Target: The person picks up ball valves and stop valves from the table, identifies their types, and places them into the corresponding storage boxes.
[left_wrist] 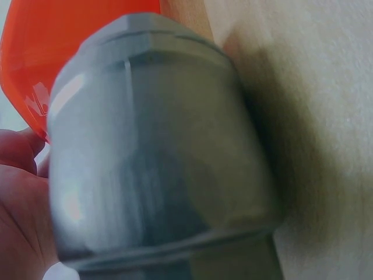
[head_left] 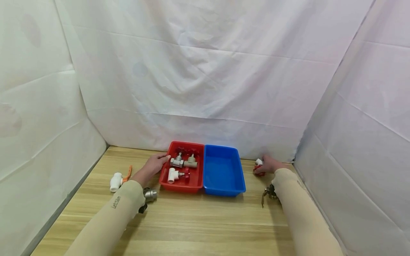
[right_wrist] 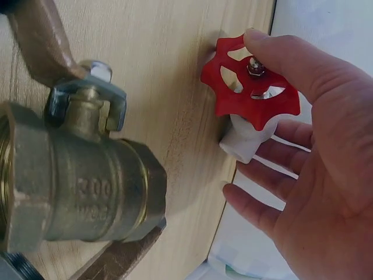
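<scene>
My left hand [head_left: 153, 164] grips the left rim of the red tray [head_left: 183, 189], fingers at its wall. Inside that tray lie a silver metal valve [head_left: 177, 163], a beige valve [head_left: 190, 163] and a white valve [head_left: 172, 175], each with a red handwheel. At the far right of the table, my right hand [head_left: 271, 164] holds another white valve [right_wrist: 247, 140] by its red handwheel [right_wrist: 227, 104]. The thumb is on the wheel's edge and the other fingers curl behind the white body. In the left wrist view a large metal valve [left_wrist: 157, 151] covers most of the left hand.
A blue tray [head_left: 241, 170] stands against the red one. Close to my right forearm sits a brass ball valve [right_wrist: 99, 186] with a lever. A white ball valve [head_left: 116, 182] with an orange handle lies left. White cloth walls [head_left: 205, 89] enclose the wooden table [head_left: 205, 227].
</scene>
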`<action>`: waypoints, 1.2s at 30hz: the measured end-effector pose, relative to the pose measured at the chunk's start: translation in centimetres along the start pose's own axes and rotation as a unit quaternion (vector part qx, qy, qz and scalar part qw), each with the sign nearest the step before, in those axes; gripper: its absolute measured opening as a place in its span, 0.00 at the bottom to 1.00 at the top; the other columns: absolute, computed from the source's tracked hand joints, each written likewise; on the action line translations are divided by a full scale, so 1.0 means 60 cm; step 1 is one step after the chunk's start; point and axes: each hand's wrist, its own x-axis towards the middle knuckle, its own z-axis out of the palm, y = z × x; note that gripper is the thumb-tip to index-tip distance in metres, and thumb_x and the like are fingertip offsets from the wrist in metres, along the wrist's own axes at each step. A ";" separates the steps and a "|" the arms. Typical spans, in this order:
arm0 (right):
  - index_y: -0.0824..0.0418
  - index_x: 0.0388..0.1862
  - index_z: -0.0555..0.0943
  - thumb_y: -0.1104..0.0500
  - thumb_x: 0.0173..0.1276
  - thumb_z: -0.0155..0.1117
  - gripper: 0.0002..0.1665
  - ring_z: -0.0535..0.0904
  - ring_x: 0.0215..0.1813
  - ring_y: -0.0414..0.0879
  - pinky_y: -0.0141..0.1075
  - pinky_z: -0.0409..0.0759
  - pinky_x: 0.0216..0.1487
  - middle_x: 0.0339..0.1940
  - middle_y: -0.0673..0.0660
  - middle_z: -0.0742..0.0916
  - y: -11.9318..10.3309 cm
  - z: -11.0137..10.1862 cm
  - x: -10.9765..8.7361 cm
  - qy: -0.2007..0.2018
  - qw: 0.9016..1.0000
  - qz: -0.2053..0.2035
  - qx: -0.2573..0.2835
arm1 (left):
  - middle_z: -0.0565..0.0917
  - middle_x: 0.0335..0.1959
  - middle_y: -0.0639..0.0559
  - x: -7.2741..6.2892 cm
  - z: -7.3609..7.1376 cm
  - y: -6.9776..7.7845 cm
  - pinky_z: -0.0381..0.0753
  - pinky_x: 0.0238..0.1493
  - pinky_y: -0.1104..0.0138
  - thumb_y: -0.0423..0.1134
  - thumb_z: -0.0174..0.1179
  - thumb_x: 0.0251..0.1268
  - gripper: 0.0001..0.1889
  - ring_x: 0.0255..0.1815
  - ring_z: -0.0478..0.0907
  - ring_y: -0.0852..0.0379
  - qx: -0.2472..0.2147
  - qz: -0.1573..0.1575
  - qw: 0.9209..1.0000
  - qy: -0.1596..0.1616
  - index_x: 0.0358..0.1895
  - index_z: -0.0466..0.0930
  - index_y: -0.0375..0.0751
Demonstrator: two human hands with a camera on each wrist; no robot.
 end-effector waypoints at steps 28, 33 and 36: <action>0.70 0.59 0.72 0.39 0.68 0.80 0.43 0.76 0.51 0.59 0.51 0.79 0.53 0.51 0.65 0.81 -0.015 0.031 0.012 -0.028 0.997 0.068 -0.004 | 0.77 0.76 0.34 -0.011 0.007 0.013 0.87 0.64 0.48 0.52 0.52 0.92 0.31 0.69 0.81 0.39 -0.005 -0.004 1.000 0.005 0.86 0.67 0.43; 0.71 0.60 0.72 0.39 0.68 0.78 0.43 0.76 0.51 0.60 0.51 0.79 0.54 0.51 0.66 0.81 -0.031 0.026 -0.004 -0.028 0.997 0.069 -0.001 | 0.76 0.76 0.34 -0.014 0.004 0.012 0.87 0.65 0.47 0.53 0.52 0.92 0.31 0.71 0.80 0.38 0.000 -0.002 1.000 0.002 0.86 0.67 0.41; 0.69 0.60 0.72 0.36 0.67 0.78 0.44 0.76 0.50 0.59 0.50 0.79 0.52 0.51 0.65 0.81 -0.033 0.025 -0.007 -0.023 0.997 0.078 -0.016 | 0.76 0.77 0.35 -0.013 0.003 0.011 0.87 0.64 0.48 0.53 0.52 0.92 0.32 0.71 0.80 0.39 0.002 -0.009 1.000 0.000 0.87 0.66 0.42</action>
